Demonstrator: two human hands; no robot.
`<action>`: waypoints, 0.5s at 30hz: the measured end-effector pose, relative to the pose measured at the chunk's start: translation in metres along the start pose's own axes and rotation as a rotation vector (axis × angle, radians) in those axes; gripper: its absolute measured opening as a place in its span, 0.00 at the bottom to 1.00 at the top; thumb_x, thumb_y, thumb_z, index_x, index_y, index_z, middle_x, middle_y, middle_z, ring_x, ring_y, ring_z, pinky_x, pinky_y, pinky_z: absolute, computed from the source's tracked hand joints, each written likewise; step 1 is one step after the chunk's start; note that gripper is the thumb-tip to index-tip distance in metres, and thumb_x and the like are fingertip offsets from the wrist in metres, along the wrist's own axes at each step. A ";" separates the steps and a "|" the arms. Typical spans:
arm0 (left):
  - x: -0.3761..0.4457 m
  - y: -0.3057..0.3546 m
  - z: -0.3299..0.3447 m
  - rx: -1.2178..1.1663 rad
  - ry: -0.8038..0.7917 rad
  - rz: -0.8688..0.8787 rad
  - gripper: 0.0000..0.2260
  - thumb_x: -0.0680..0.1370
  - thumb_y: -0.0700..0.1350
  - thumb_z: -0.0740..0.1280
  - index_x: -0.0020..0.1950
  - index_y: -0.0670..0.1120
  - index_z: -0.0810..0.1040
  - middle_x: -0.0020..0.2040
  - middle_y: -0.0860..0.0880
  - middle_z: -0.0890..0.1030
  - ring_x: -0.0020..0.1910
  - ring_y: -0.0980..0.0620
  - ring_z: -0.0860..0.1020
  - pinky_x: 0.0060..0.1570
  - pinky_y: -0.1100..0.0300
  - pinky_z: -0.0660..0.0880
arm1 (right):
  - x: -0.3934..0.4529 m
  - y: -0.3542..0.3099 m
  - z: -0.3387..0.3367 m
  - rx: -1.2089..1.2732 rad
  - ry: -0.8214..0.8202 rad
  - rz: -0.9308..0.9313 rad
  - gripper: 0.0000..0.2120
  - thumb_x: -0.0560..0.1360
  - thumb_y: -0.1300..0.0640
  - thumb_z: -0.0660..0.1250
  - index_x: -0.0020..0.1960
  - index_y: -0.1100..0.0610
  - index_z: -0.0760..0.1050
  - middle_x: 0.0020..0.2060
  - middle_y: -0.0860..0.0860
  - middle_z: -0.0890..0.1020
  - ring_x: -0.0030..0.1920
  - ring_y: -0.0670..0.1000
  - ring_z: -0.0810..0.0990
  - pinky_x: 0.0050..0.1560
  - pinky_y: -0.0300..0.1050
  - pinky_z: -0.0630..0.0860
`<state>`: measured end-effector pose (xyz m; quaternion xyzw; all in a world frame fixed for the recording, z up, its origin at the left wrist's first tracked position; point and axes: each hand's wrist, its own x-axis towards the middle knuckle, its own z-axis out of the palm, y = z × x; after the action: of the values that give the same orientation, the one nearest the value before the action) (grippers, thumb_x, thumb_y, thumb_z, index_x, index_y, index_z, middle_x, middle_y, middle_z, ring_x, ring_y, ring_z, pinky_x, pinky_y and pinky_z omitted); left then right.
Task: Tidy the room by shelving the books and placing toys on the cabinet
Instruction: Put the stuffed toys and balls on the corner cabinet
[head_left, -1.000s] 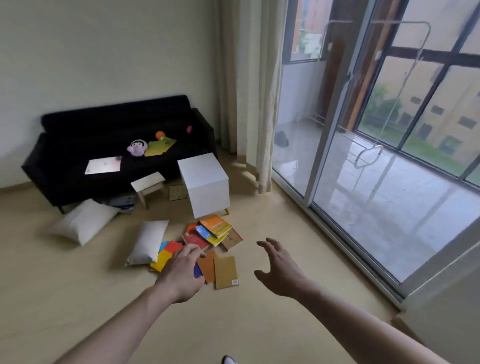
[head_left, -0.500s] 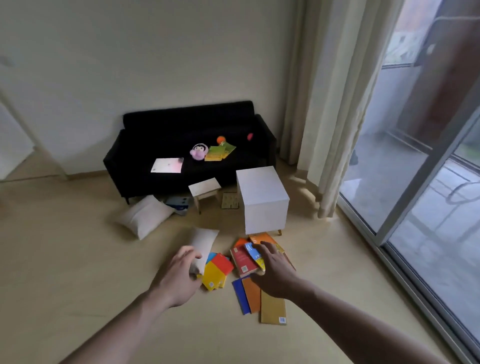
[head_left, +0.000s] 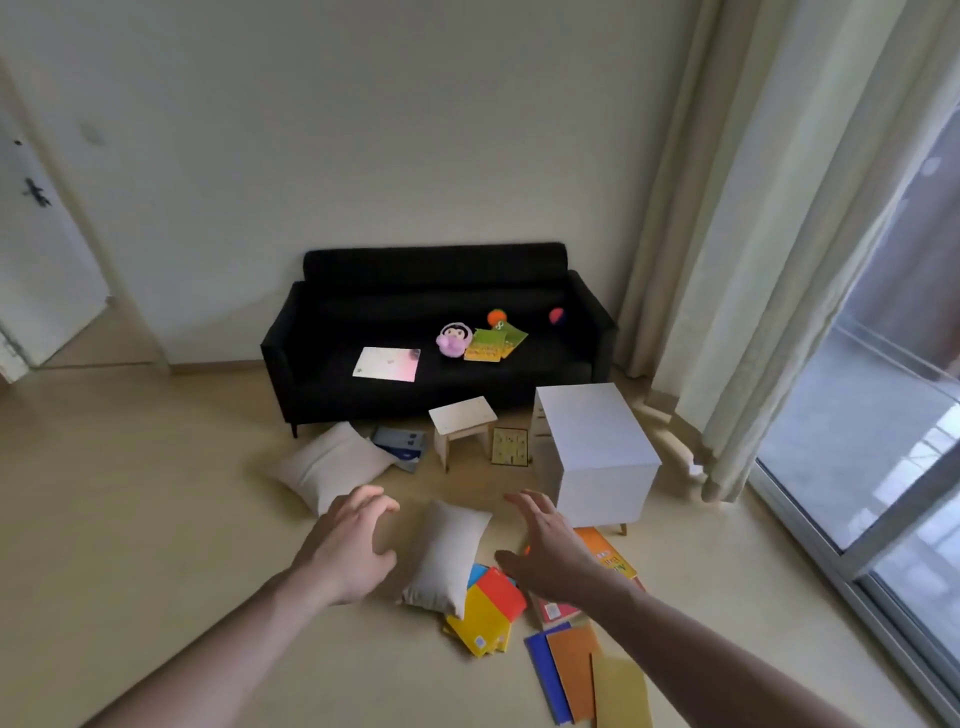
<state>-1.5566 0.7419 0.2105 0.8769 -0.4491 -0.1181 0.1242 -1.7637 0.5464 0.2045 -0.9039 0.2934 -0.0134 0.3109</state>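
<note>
I see a tan wood floor (head_left: 156, 519) with two cream pillows (head_left: 332, 465), bright flat books (head_left: 488, 608), a white box cabinet (head_left: 597, 447) and a small wooden stool (head_left: 462, 415).

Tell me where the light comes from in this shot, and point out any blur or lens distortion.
Head view: daylight enters from the glass door on the right, brightening the curtain and the white cabinet; the sofa is very dark, with little detail. Wide-angle bending curves the curtain and door frame near the edges. The yellow book at the bottom is smeared; both hands, left and right, are slightly soft.
</note>
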 end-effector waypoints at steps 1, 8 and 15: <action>0.007 -0.012 -0.007 0.015 -0.007 0.014 0.25 0.78 0.52 0.69 0.74 0.55 0.70 0.75 0.59 0.63 0.72 0.54 0.68 0.63 0.60 0.71 | 0.009 -0.009 0.005 0.005 0.013 -0.002 0.37 0.77 0.46 0.71 0.80 0.45 0.56 0.80 0.47 0.56 0.76 0.54 0.64 0.73 0.52 0.70; 0.069 -0.084 -0.040 0.017 -0.028 0.068 0.25 0.78 0.52 0.70 0.75 0.55 0.70 0.75 0.57 0.64 0.73 0.53 0.65 0.68 0.56 0.70 | 0.074 -0.055 0.030 0.012 0.060 0.030 0.37 0.76 0.44 0.71 0.79 0.43 0.57 0.78 0.45 0.58 0.73 0.52 0.67 0.69 0.49 0.74; 0.139 -0.133 -0.063 -0.010 -0.028 0.078 0.26 0.79 0.51 0.70 0.76 0.54 0.69 0.76 0.57 0.64 0.74 0.54 0.65 0.69 0.59 0.70 | 0.163 -0.087 0.030 0.030 0.068 0.035 0.34 0.77 0.46 0.71 0.78 0.44 0.58 0.75 0.45 0.63 0.70 0.50 0.68 0.68 0.44 0.74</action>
<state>-1.3567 0.7109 0.2130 0.8564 -0.4839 -0.1279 0.1268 -1.5774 0.5306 0.2040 -0.8930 0.3192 -0.0429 0.3143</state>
